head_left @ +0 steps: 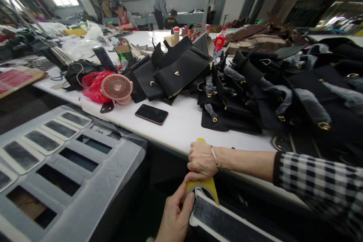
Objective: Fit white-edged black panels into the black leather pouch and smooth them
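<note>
My right hand (pixel 202 160), a bracelet at its wrist, is closed round a flat yellow piece (pixel 211 186) with a curved cutout; its kind I cannot make out. A yellow tip shows above the knuckles. Just below, my left hand (pixel 178 211) pinches with thumb and fingers at the corner of a long dark panel with a white border (pixel 224 217), beside the yellow piece. The two hands touch. The panel runs to the lower right, out of the picture. Black material lies around it in shadow.
A white table (pixel 181 132) bears a phone (pixel 151 114), a pink fan (pixel 117 87), a red plastic bag (pixel 92 86) and piled black bags (pixel 184 70). At left, a grey slotted board (pixel 85 181) holds several white-edged dark panels (pixel 42 140). People work at the back.
</note>
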{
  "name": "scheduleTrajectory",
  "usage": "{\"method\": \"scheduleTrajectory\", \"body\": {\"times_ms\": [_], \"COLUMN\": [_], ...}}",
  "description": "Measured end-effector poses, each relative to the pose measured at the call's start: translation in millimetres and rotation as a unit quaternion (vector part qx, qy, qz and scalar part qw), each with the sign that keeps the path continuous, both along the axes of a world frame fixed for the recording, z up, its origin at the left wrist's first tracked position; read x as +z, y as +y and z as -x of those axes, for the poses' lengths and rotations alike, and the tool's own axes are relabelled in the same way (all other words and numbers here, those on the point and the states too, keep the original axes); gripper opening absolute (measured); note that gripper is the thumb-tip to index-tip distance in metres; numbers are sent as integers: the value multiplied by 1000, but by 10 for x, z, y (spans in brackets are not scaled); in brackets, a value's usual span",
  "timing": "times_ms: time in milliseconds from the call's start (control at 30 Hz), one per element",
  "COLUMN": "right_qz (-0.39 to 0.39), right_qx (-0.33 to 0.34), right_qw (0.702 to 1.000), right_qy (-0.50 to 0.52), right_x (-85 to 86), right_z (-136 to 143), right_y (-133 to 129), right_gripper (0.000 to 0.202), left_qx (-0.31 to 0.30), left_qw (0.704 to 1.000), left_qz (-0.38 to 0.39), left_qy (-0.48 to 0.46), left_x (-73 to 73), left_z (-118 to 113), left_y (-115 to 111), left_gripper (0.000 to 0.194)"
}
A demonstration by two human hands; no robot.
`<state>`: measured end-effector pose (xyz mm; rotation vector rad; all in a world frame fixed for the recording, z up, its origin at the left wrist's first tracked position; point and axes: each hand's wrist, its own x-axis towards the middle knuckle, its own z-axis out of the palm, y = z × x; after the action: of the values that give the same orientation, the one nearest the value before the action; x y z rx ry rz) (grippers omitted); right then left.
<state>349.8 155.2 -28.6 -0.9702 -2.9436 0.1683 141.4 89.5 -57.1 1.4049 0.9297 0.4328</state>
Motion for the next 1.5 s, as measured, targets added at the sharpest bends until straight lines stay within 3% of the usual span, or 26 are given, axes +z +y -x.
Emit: {"method": "scheduleTrajectory", "body": {"times_ms": [267,800,1000,1200,1500], "right_qz": [-13,-11,-6,3,24], "right_qx": [3,-20,-30,-50,-100], "right_qw": [1000,1000,999,998,994], "right_qy": [-10,-11,-20,-25,-30], "right_x": [6,-15,12,-21,-32], "right_z": [11,-16,-24,-26,-19], "right_y": [-39,-151,-196,-243,-379], "right_gripper": [55,57,55,53,61], "left_qx": [-37,-90,-105,-123,-151], "left_qw": [997,986,977,947,943], "left_qz": [-38,-113,-169,-271,-267], "left_qy": [61,78,83,122,127], "left_x": [75,152,186,134,174], "left_z": [10,54,44,66,65], "left_y": [2,46,72,97,125], "left_gripper": [58,54,48,45,45]}}
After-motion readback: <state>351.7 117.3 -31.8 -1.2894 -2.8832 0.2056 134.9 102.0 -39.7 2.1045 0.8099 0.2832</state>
